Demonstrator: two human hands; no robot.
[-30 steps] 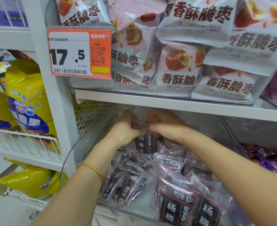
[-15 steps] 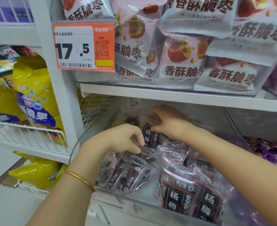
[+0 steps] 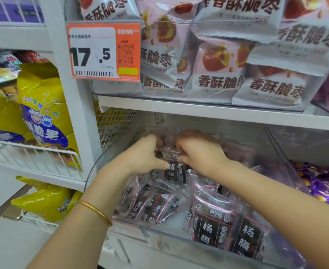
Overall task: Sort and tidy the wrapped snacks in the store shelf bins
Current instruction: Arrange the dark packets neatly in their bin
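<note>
A clear plastic bin (image 3: 165, 237) on the lower shelf holds several small dark snack packets with pink edges (image 3: 214, 226). Both hands reach deep into the bin, close together. My left hand (image 3: 140, 158) and my right hand (image 3: 200, 152) hold the same upright dark packet (image 3: 172, 169) between them at the back of the bin, fingers curled over its top and thumbs against its face. A gold bangle (image 3: 95, 212) sits on my left wrist. The fingertips are partly hidden behind the packet.
Pink-and-grey date snack bags (image 3: 218, 74) fill the bin on the shelf above, behind an orange price tag (image 3: 103, 53). Yellow bags (image 3: 41, 109) sit in white wire baskets to the left. Purple wrapped sweets (image 3: 322, 183) lie in the bin to the right.
My left hand has moved from the front-left packets back up to the rear of the bin, joining my right hand on the upright packet. The view has shifted slightly.
</note>
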